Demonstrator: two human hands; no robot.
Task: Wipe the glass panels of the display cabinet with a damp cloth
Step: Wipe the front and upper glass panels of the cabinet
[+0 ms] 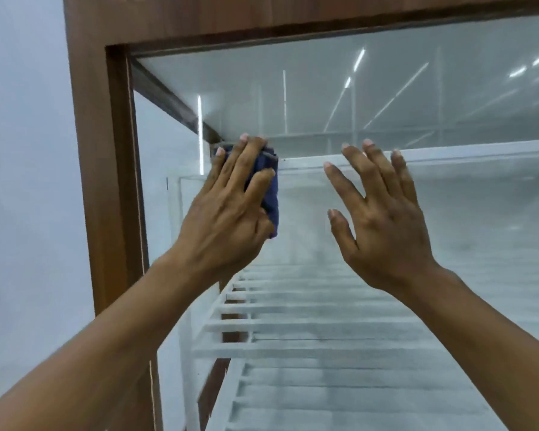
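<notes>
Fingers [252, 158] on blue cloth [270, 199] near wooden frame [103, 157]

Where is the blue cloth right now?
Head view, left of centre: the blue cloth is pressed to the glass panel under the left hand, near the cabinet's wooden frame; the right hand, fingers spread, is just to its right.

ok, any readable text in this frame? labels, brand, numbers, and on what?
None readable. No print shows on the wooden frame, the glass panel, the blue cloth or the white shelves. Bright streaks in the glass are light reflections, not text.
</notes>
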